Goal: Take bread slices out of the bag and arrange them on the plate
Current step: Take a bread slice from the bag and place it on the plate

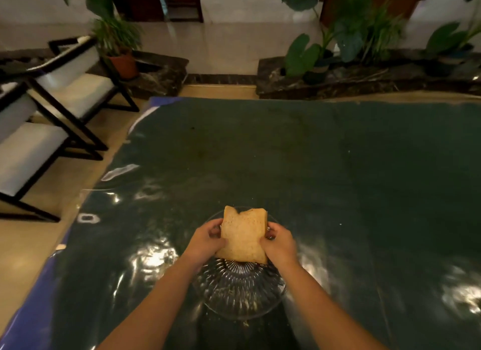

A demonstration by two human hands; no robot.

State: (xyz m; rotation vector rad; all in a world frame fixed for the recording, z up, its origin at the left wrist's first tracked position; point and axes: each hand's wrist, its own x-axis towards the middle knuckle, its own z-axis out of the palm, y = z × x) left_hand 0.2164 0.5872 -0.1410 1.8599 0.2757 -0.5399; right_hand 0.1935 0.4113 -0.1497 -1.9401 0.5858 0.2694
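Note:
A tan bread slice [243, 235] with a bite-shaped notch in its top edge is held over a clear ribbed glass plate [239, 292]. My left hand [205, 241] grips the slice's left edge and my right hand [279, 243] grips its right edge. The slice covers the far half of the plate; whether it touches the glass I cannot tell. No bread bag is in view.
The plate sits near the front of a large table covered with a dark green glossy sheet [299, 154]. Two white-cushioned chairs with black frames [52, 110] stand to the left on the floor. Potted plants [346, 42] line a stone ledge behind the table.

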